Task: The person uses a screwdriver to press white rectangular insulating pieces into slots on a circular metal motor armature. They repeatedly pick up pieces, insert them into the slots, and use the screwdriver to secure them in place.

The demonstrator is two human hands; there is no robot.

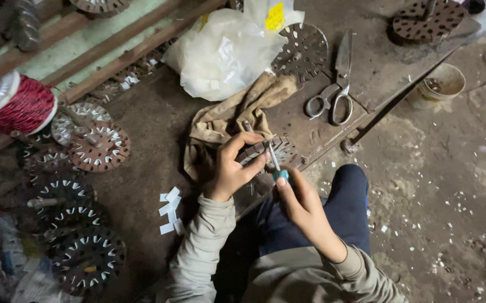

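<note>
Landmark: the pair of grey steel scissors [332,90] lying on the rusty metal workbench [383,67].
Work piece: a round, slotted, dark metal stator core [265,150], below and left of the scissors, at the bench's near edge, resting against a crumpled tan cloth [226,120].
Left hand [232,168]: fingers curled round the core's near rim, gripping it steady.
Right hand [299,202]: closed on a thin screwdriver with a teal handle [276,167], tip set into the core, directly below the scissors.
Step in hand: by the look of it, working something into or out of a slot.
Next move calls for: a firm hold, small controlled pressure, tip kept off the left fingers.
Nearby: white paper strips [170,210] far left and below the scissors; red wire spool [21,106] far left.
</note>
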